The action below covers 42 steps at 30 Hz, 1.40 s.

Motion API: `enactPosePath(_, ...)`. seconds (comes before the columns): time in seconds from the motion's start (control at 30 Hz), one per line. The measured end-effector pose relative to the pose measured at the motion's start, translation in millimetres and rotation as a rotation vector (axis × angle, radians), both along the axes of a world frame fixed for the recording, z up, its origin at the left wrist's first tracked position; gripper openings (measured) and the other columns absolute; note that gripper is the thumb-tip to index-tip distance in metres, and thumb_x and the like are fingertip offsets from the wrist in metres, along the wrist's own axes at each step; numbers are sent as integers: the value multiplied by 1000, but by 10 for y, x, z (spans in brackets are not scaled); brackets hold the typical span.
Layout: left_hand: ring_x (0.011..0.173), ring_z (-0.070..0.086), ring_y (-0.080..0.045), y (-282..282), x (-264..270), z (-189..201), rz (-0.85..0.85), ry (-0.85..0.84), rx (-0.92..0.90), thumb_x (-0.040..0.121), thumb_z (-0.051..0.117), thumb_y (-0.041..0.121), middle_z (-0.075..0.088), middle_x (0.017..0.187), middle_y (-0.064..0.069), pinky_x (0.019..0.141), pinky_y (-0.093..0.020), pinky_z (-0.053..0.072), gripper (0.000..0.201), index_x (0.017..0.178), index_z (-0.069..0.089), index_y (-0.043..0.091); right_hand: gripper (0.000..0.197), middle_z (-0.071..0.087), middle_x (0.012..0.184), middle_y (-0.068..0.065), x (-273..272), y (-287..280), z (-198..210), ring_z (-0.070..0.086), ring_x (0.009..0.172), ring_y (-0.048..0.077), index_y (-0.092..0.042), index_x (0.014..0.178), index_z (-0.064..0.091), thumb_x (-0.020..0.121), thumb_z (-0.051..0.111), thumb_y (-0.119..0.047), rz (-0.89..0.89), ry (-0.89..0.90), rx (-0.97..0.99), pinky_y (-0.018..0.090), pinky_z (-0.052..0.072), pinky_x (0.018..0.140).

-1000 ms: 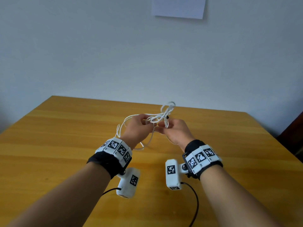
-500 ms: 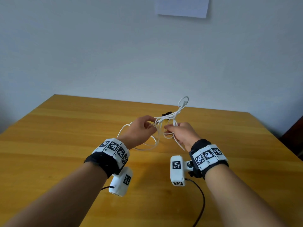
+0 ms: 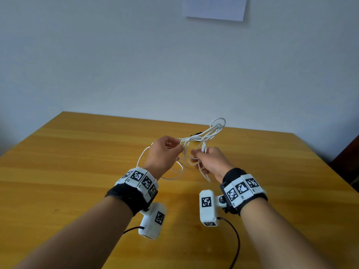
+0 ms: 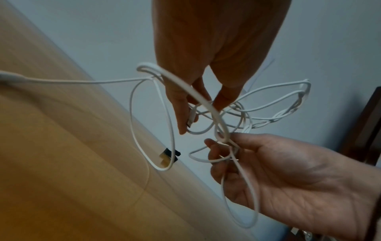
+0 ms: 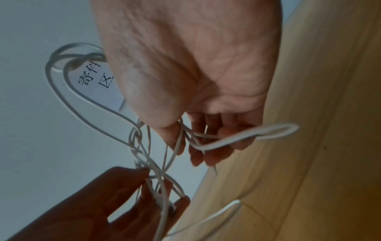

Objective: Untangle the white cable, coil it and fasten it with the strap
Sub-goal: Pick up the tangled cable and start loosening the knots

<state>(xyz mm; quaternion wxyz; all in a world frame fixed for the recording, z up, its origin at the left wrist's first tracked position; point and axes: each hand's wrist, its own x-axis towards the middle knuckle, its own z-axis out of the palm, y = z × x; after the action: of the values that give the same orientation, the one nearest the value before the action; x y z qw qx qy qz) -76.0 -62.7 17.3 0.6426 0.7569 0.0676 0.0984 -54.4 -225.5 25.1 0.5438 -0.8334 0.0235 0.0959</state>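
I hold the tangled white cable (image 3: 212,131) in the air over the wooden table (image 3: 77,171). My left hand (image 3: 179,147) pinches strands near the knot, and one plug end (image 4: 190,120) lies against its fingers. My right hand (image 3: 195,154) grips other strands just to the right, fingers curled through a loop (image 5: 243,135). A twisted bunch of loops sticks up and to the right of both hands. More loops hang below the left hand to the table. The black strap (image 3: 196,135) lies on the table beyond the hands, also visible in the left wrist view (image 4: 170,154).
The table's far edge meets a pale wall. A paper sheet (image 3: 213,6) hangs on that wall. Dark furniture (image 3: 347,162) stands off the table's right corner. Black camera leads trail from both wrists near the front edge.
Both hands have drawn slightly apart, the right one shifting right. The twisted bunch of loops has swung up and to the right. The strap now shows behind the cable.
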Motion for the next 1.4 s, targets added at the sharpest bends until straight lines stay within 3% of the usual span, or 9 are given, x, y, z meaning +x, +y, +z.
enactPosePath(0.2, 73, 73, -20, 89, 68, 33, 175, -70, 171, 91, 70, 21, 72, 93, 3, 62, -35, 62, 9, 96, 76, 17, 58, 44, 134, 4, -33, -26, 103, 66, 104, 23, -26, 124, 41, 78, 74, -25, -104, -190, 42, 48, 61, 91)
enactPosePath(0.33, 68, 66, -8, 215, 113, 51, 226, -132, 400, 90, 68, 19, 73, 86, 5, 54, -18, 43, 15, 101, 77, 16, 42, 59, 130, -4, -44, -110, 354, 61, 114, 15, -18, 127, 57, 88, 50, -3, -283, -480, 249, 46, 54, 102)
enactPosePath(0.43, 77, 65, -10, 240, 115, 71, 233, -188, 494, 86, 70, 13, 74, 89, 2, 61, -7, 39, 19, 103, 78, 13, 26, 72, 105, -6, -80, -92, 572, 66, 105, 14, -19, 104, 69, 91, 47, -10, -229, -644, 274, 33, 56, 90)
enactPosePath(0.53, 75, 62, -4, 178, 104, 96, 217, -243, 508, 82, 72, 8, 71, 87, 5, 61, 1, 39, 22, 102, 79, 12, 18, 77, 90, -7, -88, 29, 665, 69, 88, 5, -16, 95, 76, 98, 59, -20, 49, -650, -46, 13, 50, 74)
enactPosePath(0.77, 81, 69, -7, 92, 53, 110, 98, -243, 301, 85, 69, 2, 75, 89, 4, 67, -6, 50, 27, 105, 75, 18, 8, 74, 90, -11, 4, 153, 255, 65, 77, 6, -26, 99, 78, 92, 75, -23, 153, -622, -490, 31, 57, 74)
enactPosePath(0.87, 79, 75, -16, 112, 26, 96, -5, -169, 55, 90, 68, 0, 78, 90, -2, 71, -28, 60, 26, 110, 71, 17, 10, 69, 87, -14, -2, 110, 183, 54, 68, -3, -23, 98, 79, 88, 80, -26, 155, -639, -451, 18, 43, 65)
enactPosePath(1.0, 76, 73, -19, 156, 50, 115, -16, -119, -113, 91, 69, -4, 76, 93, -11, 65, -25, 59, 21, 105, 71, 11, 14, 74, 86, -13, 8, 56, 149, 64, 78, 0, -20, 91, 80, 85, 84, -33, 113, -561, -257, 21, 51, 72)
enactPosePath(1.23, 84, 74, -21, 279, 100, -11, -42, -37, 147, 98, 57, 1, 72, 99, -8, 76, -39, 64, 20, 91, 67, 16, 13, 79, 96, 5, 20, -50, 113, 77, 65, 18, -8, 104, 67, 102, 64, -20, -21, -407, -7, 40, 65, 62)
enactPosePath(1.4, 78, 68, -6, 211, -1, 39, -191, -113, 372, 85, 72, 9, 73, 88, 7, 65, -20, 53, 22, 99, 68, 26, 46, 79, 95, 6, -13, -28, 146, 70, 51, 10, -21, 142, 49, 100, 67, -17, -69, -383, 33, 24, 55, 45)
